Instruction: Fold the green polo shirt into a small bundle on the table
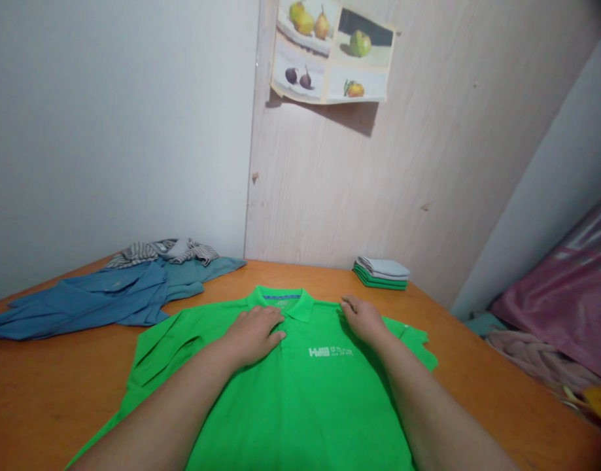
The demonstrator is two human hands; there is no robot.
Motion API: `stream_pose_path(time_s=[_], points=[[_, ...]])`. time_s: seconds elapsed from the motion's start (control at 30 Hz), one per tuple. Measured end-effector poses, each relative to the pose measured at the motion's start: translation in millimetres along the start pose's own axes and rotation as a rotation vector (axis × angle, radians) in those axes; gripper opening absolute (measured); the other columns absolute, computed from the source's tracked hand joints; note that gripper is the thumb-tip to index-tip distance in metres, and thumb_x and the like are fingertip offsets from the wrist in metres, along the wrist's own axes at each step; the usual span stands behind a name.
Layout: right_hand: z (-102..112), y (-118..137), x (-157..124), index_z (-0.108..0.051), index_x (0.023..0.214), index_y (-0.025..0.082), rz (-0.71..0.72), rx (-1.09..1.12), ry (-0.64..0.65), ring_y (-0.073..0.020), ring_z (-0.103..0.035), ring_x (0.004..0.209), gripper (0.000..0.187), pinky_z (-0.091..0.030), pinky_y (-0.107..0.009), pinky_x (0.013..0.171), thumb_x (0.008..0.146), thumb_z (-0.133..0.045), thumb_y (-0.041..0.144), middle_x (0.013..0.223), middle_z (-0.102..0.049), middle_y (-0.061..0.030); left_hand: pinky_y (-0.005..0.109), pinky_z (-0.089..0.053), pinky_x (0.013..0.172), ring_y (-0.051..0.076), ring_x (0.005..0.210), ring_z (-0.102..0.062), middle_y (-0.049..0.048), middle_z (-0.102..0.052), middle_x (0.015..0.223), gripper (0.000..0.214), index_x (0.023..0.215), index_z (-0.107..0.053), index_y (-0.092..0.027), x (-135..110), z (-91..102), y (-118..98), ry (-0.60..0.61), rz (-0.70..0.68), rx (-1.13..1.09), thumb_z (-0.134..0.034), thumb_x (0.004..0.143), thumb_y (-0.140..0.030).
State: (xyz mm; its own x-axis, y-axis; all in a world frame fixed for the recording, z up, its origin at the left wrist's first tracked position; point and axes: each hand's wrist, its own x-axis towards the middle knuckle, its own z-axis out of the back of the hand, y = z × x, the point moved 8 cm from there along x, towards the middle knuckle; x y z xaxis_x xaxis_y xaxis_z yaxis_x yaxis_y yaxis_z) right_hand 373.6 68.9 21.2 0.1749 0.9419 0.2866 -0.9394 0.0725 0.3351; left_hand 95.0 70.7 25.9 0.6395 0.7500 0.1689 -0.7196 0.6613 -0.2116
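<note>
Green shirt (300,405) leaves table (477,386) margins alongside, left fingers (268,313) spread near collar (303,309), right fingers (350,303) at shoulder edge (326,304), grip unclear.

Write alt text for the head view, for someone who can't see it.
A green polo shirt lies spread on an orange table, with a person's left hand resting below its collar and right hand touching its shoulder. The table also holds rumpled blue clothes and a striped garment at left, a folded stack at back right.

Shirt (290,405) bright green, logo (320,352) white; tabletop (35,392) orange; cloth stack (382,276) 2-toned, green, grey.
</note>
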Motion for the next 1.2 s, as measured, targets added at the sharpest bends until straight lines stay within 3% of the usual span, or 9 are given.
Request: stream_pose_path(time_s=[0.13,0.27,0.37,0.5,0.63,0.77,0.97,1.2], points=[[-32.7,6.3,-10.0,-0.034,0.154,0.009,0.029,-0.137,0.255,-0.0296,-0.019,0.151,0.076,-0.017,-0.052,0.120,0.098,-0.031,0.060,0.163,-0.026,-0.0145,0.054,-0.041,0.105,0.034,0.134,-0.048,0.0077,-0.053,0.147,0.043,0.132,-0.061,-0.026,-0.1,0.0,-1.2,0.005,-0.015,0.004,-0.051,0.094,-0.044],[-38.4,-1.9,-13.5,-0.019,0.159,0.015,-0.076,-0.243,0.371,-0.0272,-0.005,0.154,0.086,-0.005,-0.061,0.119,0.095,-0.017,0.072,0.167,-0.009,-0.0089,0.053,-0.041,0.106,0.034,0.135,-0.047,0.0079,-0.052,0.149,0.044,0.133,-0.060,-0.026,-0.6,-0.1,-1.4,0.021,-0.015,0.010,-0.050,0.095,-0.045],[-32.2,2.9,-13.4,-0.015,0.160,0.014,-0.074,-0.277,0.355,-0.0276,-0.001,0.154,0.089,-0.002,-0.061,0.119,0.094,-0.015,0.074,0.167,-0.006,-0.0101,0.054,-0.042,0.105,0.034,0.134,-0.047,0.0079,-0.053,0.148,0.043,0.133,-0.060,-0.026,-1.0,0.2,-1.6,0.023,-0.012,0.005,-0.050,0.095,-0.045],[-27.9,26.0,-17.2,-0.013,0.160,0.012,0.038,-0.252,0.300,-0.0262,0.002,0.154,0.092,0.000,-0.054,0.121,0.093,-0.013,0.075,0.167,-0.003,-0.0109,0.054,-0.043,0.103,0.034,0.133,-0.048,0.0079,-0.054,0.146,0.042,0.131,-0.061,-0.027,-1.0,0.8,-2.3,0.012,-0.014,-0.002,-0.051,0.094,-0.045],[-40.5,45.7,-25.6,-0.013,0.160,0.014,0.124,-0.194,0.398,-0.0251,0.001,0.154,0.092,-0.001,-0.052,0.122,0.093,-0.011,0.076,0.167,-0.004,-0.0100,0.054,-0.042,0.104,0.034,0.133,-0.048,0.0074,-0.053,0.147,0.042,0.131,-0.061,-0.027,-0.6,0.2,-2.1,0.006,-0.018,0.014,-0.051,0.094,-0.045],[-44.4,47.7,-27.5,-0.013,0.161,0.017,0.110,-0.186,0.432,-0.0254,-0.001,0.154,0.091,-0.001,-0.054,0.122,0.093,-0.014,0.077,0.167,-0.007,-0.0087,0.054,-0.042,0.104,0.034,0.134,-0.047,0.0074,-0.053,0.148,0.043,0.132,-0.060,-0.027,-0.2,-1.3,-1.0,0.002,-0.023,0.013,-0.050,0.095,-0.046],[-36.6,61.4,-30.8,-0.012,0.161,0.018,0.178,-0.169,0.373,-0.0245,0.002,0.154,0.089,0.003,-0.053,0.121,0.093,-0.014,0.077,0.167,-0.004,-0.0075,0.054,-0.042,0.105,0.033,0.133,-0.048,0.0071,-0.054,0.147,0.043,0.132,-0.061,-0.027,0.3,-1.7,-1.1,-0.001,-0.022,0.008,-0.051,0.094,-0.046],[-44.1,70.9,-35.7,-0.013,0.160,0.018,0.201,-0.132,0.466,-0.0258,-0.001,0.154,0.091,0.000,-0.056,0.121,0.092,-0.017,0.078,0.167,-0.007,-0.0068,0.053,-0.042,0.105,0.033,0.133,-0.048,0.0077,-0.053,0.148,0.044,0.132,-0.061,-0.026,-0.4,0.5,-2.9,0.001,-0.012,0.017,-0.051,0.094,-0.045]])
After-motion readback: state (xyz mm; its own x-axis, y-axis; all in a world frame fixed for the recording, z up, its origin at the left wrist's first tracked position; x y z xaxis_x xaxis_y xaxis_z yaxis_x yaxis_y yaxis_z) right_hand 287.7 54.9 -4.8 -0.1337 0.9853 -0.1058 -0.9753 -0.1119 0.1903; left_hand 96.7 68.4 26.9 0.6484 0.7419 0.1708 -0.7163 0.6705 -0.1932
